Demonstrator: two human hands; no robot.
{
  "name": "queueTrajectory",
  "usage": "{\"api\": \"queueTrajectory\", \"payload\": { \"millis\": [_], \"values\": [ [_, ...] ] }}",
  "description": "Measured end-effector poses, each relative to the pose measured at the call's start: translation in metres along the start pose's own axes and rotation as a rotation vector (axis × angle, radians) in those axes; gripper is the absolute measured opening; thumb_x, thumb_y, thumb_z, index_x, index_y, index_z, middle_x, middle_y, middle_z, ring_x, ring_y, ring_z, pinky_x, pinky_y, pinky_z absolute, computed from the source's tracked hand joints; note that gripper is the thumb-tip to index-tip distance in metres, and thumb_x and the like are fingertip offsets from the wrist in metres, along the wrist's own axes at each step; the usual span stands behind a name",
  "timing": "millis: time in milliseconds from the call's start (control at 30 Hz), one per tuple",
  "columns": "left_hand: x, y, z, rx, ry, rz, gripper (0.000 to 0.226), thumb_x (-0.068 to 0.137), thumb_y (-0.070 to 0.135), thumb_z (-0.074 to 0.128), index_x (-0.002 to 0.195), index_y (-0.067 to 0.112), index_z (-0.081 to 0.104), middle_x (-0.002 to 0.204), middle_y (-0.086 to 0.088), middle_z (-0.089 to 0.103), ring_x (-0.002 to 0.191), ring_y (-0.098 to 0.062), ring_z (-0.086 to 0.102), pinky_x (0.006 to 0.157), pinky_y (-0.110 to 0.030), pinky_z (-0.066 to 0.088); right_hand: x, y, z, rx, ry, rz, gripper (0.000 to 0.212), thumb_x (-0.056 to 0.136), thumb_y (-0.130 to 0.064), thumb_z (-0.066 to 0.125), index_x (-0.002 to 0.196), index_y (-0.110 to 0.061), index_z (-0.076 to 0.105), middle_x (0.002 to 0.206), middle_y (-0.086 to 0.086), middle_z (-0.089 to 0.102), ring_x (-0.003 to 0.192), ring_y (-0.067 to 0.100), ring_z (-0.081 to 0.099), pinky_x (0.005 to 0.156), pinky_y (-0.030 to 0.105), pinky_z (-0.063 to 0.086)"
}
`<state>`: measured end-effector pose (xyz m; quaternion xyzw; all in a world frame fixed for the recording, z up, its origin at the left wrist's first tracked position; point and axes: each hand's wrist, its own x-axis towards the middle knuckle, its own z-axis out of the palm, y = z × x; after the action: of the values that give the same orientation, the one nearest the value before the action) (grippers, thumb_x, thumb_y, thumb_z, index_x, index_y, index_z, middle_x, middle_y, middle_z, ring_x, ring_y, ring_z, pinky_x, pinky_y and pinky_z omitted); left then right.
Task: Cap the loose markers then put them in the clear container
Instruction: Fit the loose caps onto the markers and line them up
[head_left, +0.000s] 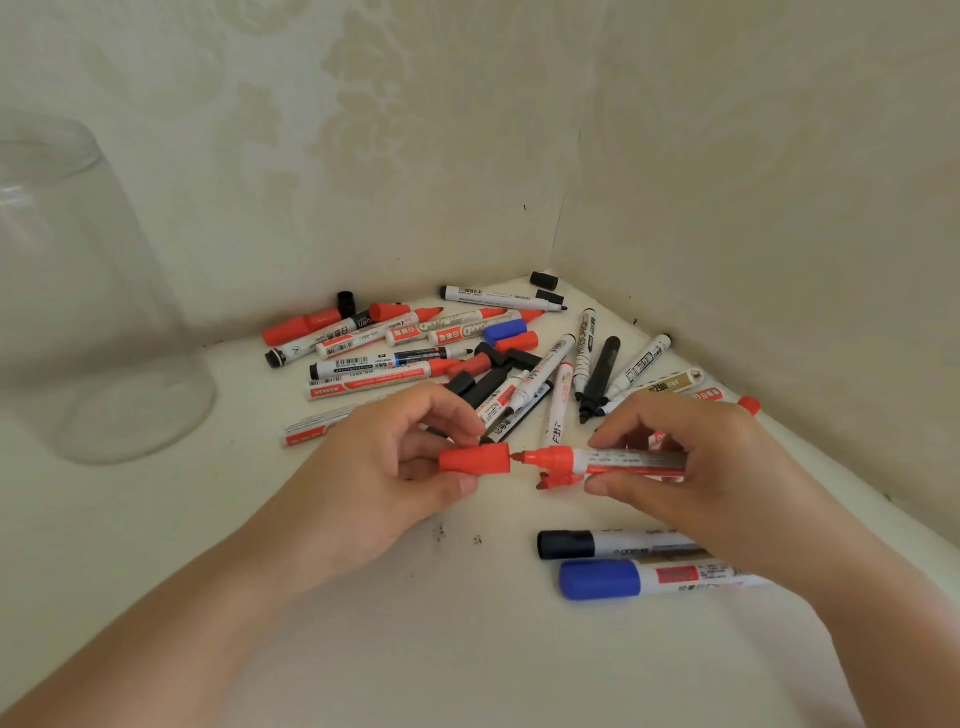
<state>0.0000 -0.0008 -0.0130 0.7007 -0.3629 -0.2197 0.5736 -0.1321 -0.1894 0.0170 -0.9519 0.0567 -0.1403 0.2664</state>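
l hand (410, 467) pinches red cap (475, 459), r hand (696, 467) pinches red marker (602, 460)

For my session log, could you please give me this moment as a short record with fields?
left hand: pinches a red cap, open end facing the marker tip
right hand: grips an uncapped red marker, tip pointing at the cap
cap and tip: close, not yet joined
clear container: far left, no markers visible inside
pile: loose markers and caps in the corner
capped markers: black and blue, near the right wrist
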Motion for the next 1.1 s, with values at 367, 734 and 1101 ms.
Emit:
{"api": "queueTrajectory", "payload": {
  "millis": [367,734,1101],
  "values": [
    [-0.004,0.002,0.009,0.554,0.000,0.255,0.013,0.083,0.039,0.060,0.095,0.043,0.060,0.081,0.031,0.058,0.078,0.007,0.054,0.067,-0.005,0.039,0.001,-0.002,0.014,-0.007,-0.005,-0.089,0.018,0.073,-0.039,0.072,0.088,-0.030,0.067,0.077,-0.014,0.064,0.077,0.008,0.055,0.065,0.020,0.045],
    [-0.005,-0.007,0.007,0.694,-0.121,0.365,0.040,0.084,0.052,0.032,0.095,0.026,0.061,0.075,0.021,0.057,0.076,0.020,0.046,0.071,0.002,0.033,0.000,-0.008,0.019,-0.067,0.001,-0.066,0.030,0.076,-0.057,0.054,0.095,-0.036,0.063,0.079,-0.013,0.070,0.072,0.009,0.063,0.061,0.039,0.053],
    [-0.004,-0.009,0.004,0.705,-0.064,0.416,0.031,0.087,0.046,0.038,0.096,0.024,0.059,0.074,0.025,0.047,0.069,0.004,0.047,0.062,-0.010,0.037,-0.001,-0.014,0.025,0.054,0.016,0.030,0.020,0.075,-0.049,0.059,0.086,-0.034,0.069,0.069,-0.007,0.067,0.066,0.012,0.059,0.062,0.038,0.049]
  ]
}}
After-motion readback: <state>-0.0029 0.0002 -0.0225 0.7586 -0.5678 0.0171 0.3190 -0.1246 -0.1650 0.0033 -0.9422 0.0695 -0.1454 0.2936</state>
